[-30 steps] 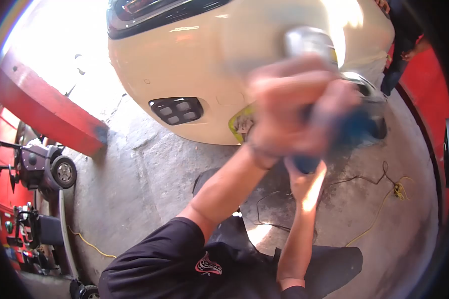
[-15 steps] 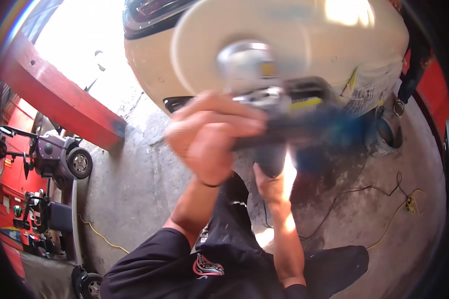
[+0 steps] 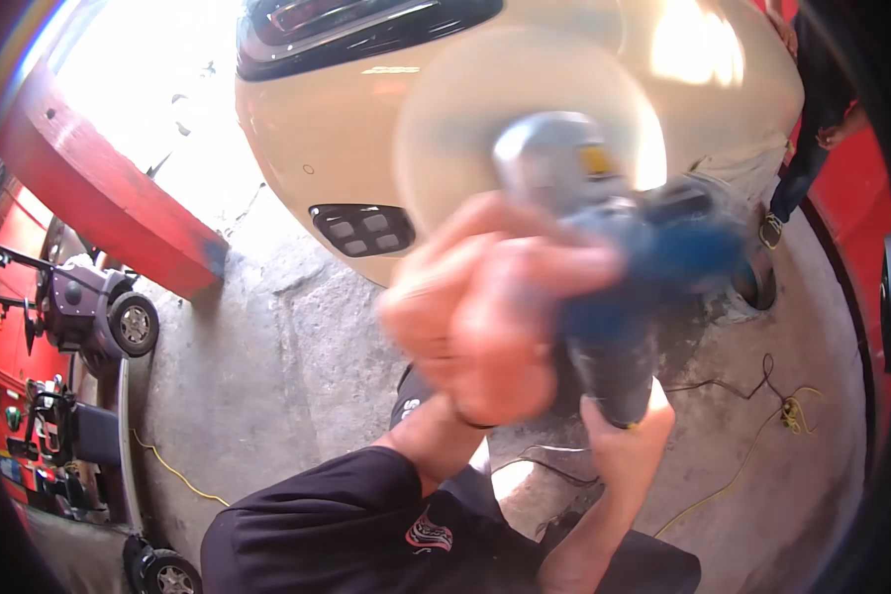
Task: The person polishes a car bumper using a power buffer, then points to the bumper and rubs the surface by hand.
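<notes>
A blue and black power polisher (image 3: 614,337) with a silver head is held up in front of the cream car bumper (image 3: 312,124). Its round pale pad (image 3: 445,148) looks like a see-through disc, blurred by spinning. My left hand (image 3: 475,307) is wrapped round the front of the tool near the head; the part inside its fingers is hidden. Lower down, my right hand (image 3: 632,421) grips the rear end of the body. The pad overlaps the bumper in view; whether it touches I cannot tell.
Another person's leg (image 3: 807,163) stands at the far right beside the car. A cord with a yellow bundle (image 3: 792,414) lies on the concrete floor (image 3: 238,366). Left are a red post (image 3: 119,198) and a purple mobility scooter (image 3: 89,307). A dark grille (image 3: 363,230) sits low in the bumper.
The polisher and both hands have shifted to the right across the bumper. The dark lower grille, mostly covered before, now shows fully. The paper on the bumper's right is more hidden.
</notes>
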Available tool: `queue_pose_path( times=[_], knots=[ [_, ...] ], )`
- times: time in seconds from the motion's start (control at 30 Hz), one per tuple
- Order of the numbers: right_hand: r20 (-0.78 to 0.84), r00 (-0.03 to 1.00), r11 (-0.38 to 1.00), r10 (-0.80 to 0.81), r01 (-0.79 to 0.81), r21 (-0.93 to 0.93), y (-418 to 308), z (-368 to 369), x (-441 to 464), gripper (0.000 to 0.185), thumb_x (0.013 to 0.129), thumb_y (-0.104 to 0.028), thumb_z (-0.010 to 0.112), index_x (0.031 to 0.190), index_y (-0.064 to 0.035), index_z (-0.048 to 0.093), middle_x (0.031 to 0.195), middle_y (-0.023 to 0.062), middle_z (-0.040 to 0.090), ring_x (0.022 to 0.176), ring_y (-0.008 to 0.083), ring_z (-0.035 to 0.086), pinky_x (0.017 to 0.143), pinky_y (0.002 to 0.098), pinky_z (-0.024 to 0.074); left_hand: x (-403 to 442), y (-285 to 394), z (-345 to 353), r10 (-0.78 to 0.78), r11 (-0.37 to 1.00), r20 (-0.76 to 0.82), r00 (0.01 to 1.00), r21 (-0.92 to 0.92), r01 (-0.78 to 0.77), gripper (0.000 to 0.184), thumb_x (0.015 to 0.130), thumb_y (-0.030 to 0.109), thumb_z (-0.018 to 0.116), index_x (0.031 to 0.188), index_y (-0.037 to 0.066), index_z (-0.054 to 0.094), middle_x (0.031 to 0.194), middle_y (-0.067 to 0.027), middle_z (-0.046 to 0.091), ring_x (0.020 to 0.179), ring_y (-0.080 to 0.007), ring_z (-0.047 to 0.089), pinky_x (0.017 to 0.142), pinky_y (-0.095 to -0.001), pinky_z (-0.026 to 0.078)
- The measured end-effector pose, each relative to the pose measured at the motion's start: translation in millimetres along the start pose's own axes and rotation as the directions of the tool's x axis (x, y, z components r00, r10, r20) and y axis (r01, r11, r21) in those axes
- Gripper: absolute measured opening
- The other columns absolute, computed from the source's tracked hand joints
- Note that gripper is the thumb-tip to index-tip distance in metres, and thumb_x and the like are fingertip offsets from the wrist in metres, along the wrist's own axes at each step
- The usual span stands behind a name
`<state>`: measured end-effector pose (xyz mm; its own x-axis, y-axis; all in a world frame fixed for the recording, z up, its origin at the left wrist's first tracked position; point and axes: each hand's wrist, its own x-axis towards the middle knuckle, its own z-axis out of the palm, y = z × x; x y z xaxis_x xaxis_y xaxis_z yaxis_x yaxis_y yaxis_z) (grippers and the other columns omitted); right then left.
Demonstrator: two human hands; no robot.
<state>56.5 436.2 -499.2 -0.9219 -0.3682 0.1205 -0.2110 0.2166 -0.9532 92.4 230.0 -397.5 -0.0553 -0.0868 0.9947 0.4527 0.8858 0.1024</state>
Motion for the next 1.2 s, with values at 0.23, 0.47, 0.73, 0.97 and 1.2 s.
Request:
queue_pose_path(
  times=[0.23,0.47,0.73,0.97,1.2],
  knots=[
    [-0.111,0.985,0.948,0.134,-0.095,0.302,90.8,8.4,2.5,0.025,0.086,0.001,0.084,0.106,0.0035,0.07,0.086,0.0043,0.07,0.078,0.0154,0.067,0.072,0.0339,0.0524,-15.7,22.0,108.8,-0.328,0.811,0.134,0.935,-0.467,0.352,0.023,0.087,0.001,0.074,0.067,0.002,0.062,0.061,-0.0083,0.053,0.05,-0.0227,0.05,0.048,-0.0408,0.037],
    [-0.239,0.969,0.921,-0.053,0.14,0.364,190.7,141.3,-3.7,0.052,0.099,-0.028,0.085,0.14,-0.0024,0.066,0.126,0.0111,0.073,0.113,0.0228,0.069,0.099,0.04,0.055,-85.3,8.7,43.5,-0.138,0.924,0.224,0.965,-0.323,0.207,0.008,0.08,-0.002,0.072,0.078,0.0,0.079,0.075,-0.0111,0.073,0.058,-0.0224,0.069,0.053,-0.0346,0.055],
    [-0.068,0.983,0.832,-0.17,0.18,0.524,235.4,183.7,2.1,0.045,0.105,-0.022,0.075,0.147,-0.0084,0.065,0.139,0.0092,0.07,0.125,0.0133,0.064,0.107,0.0333,0.0524,-101.1,24.4,40.5,-0.079,0.981,0.393,0.916,-0.132,0.142,0.004,0.078,0.0,0.075,0.079,0.001,0.078,0.083,-0.0108,0.078,0.059,-0.0232,0.072,0.057,-0.0332,0.058],
    [0.045,0.988,0.736,-0.146,0.078,0.673,257.4,150.1,28.9,0.051,0.106,-0.031,0.075,0.149,-0.0069,0.063,0.145,0.0111,0.067,0.134,0.0206,0.061,0.112,0.0401,0.0512,-113.0,18.0,167.7,0.01,1.0,0.527,0.85,-0.029,0.007,0.027,0.085,0.016,0.081,0.063,0.01,0.065,0.063,-0.0046,0.056,0.048,-0.025,0.06,0.046,-0.0377,0.048],
    [0.288,0.955,0.672,0.075,-0.262,0.693,390.1,164.8,32.4,0.051,0.106,-0.034,0.079,0.148,-0.0103,0.063,0.13,0.0124,0.074,0.118,0.0195,0.068,0.099,0.0384,0.0578,-112.4,13.3,199.6,0.013,0.987,0.472,0.882,-0.149,0.065,0.028,0.084,0.018,0.076,0.06,0.008,0.064,0.062,-0.01,0.059,0.047,-0.0314,0.062,0.046,-0.045,0.051]
  ],
)
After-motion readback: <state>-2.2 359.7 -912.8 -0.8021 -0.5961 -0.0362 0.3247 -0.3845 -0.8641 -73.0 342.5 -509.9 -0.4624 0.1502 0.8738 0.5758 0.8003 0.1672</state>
